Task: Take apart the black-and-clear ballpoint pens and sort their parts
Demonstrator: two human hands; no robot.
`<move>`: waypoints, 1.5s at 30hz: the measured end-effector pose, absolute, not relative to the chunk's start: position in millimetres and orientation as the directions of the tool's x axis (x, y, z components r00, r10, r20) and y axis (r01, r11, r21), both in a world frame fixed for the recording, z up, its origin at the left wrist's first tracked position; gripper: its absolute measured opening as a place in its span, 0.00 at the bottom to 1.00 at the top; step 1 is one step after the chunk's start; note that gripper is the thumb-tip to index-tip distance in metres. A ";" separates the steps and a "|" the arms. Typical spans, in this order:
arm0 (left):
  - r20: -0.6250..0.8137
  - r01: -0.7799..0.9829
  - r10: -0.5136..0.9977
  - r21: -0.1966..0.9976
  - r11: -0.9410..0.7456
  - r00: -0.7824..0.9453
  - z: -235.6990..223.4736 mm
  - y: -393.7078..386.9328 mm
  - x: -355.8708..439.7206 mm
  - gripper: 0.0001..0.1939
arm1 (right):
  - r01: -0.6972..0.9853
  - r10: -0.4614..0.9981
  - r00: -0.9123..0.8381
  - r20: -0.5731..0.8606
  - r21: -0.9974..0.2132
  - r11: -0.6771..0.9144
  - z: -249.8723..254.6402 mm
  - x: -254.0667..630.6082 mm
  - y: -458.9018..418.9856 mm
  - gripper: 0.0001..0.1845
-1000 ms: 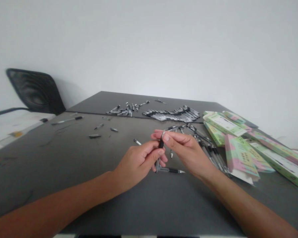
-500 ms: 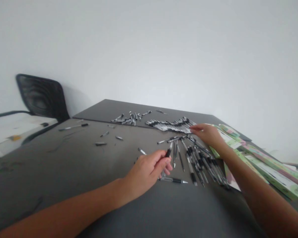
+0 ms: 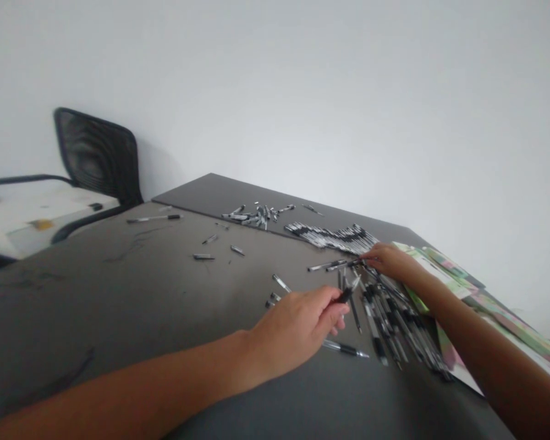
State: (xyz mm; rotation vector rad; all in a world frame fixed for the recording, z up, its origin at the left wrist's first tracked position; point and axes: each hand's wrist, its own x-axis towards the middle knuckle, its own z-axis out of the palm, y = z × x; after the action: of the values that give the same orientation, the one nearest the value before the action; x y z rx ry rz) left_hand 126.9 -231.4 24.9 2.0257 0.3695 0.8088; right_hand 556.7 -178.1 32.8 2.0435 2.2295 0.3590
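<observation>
On the dark gray table, a loose pile of pens lies right of center in the lower frame; the right hand rests at its upper edge, grip indeterminate, while the left hand grasps one black pen just beside the pile.

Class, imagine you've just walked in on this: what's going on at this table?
A person is handling pens at a dark table. Their left hand grips a black-gripped pen, while their right hand is at the top of a loose heap of pens, just below a neat row of pens. Green-and-pink printed boxes lie to the right.
</observation>
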 end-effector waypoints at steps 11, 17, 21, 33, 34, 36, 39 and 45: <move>0.395 -0.032 0.524 0.820 -0.571 0.755 23.5 -230.5 126.7 0.11 | 0.963 0.989 -0.115 0.092 0.253 0.089 29.2 555.1 -174.7 0.15; 0.407 -0.034 0.528 0.814 -0.580 0.745 21.5 -229.6 127.9 0.10 | 0.992 0.966 -0.085 0.243 0.114 0.059 38.0 543.1 -186.9 0.14; 0.414 -0.038 0.533 0.814 -0.580 0.737 22.0 -230.2 127.9 0.10 | 0.997 0.904 0.049 0.425 -0.081 -0.016 51.2 528.5 -197.7 0.18; 0.455 -0.062 0.585 0.821 -0.568 0.671 21.2 -232.6 127.2 0.11 | -0.189 0.957 0.256 0.135 -0.964 0.187 93.9 326.8 -254.0 0.15; 0.458 -0.064 0.591 0.823 -0.565 0.664 21.6 -232.9 126.8 0.10 | -0.235 0.960 0.256 0.109 -0.957 0.172 94.5 317.1 -259.7 0.15; 0.461 -0.064 0.601 0.825 -0.562 0.653 22.8 -233.9 126.0 0.10 | -0.262 0.962 0.261 0.085 -0.952 0.156 92.1 307.3 -269.1 0.14; 0.460 -0.065 0.608 0.828 -0.558 0.647 24.5 -235.4 125.3 0.11 | -0.257 0.963 0.253 0.096 -0.953 0.162 85.1 307.4 -277.3 0.14; 0.429 -0.046 0.618 0.843 -0.536 0.658 25.9 -237.4 124.4 0.10 | -0.195 0.963 0.200 0.179 -0.956 0.218 82.6 312.8 -283.3 0.13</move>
State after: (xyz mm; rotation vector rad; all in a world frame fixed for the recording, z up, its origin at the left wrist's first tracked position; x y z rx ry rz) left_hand 124.4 -237.4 25.9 1.9654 0.4469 0.9209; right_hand 312.8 -283.3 82.6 2.5618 2.6250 -2.6693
